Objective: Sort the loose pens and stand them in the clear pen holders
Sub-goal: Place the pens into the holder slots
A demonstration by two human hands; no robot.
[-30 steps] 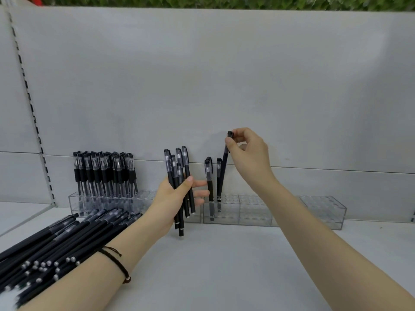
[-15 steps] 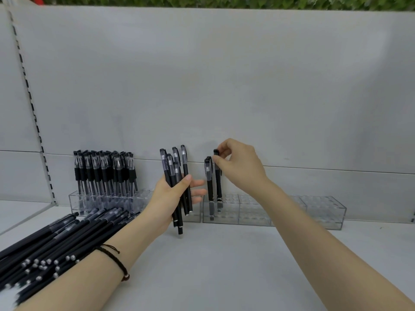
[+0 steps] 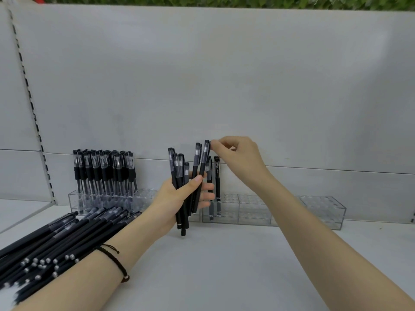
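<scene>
Left hand (image 3: 171,199) clamps the pen bundle (image 3: 179,170) upright (a ready stock), so right hand (image 3: 240,159) pinches the rightmost pen (image 3: 204,162) by its cap.

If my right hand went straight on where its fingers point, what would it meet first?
The cap of the rightmost pen in the bundle the left hand holds; the right hand looks nearly on it, though depth is unclear.

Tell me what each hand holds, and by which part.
Left hand holds a bundle of black pens around their mid-barrels; right hand pinches the cap end of the bundle's rightmost pen.
</scene>
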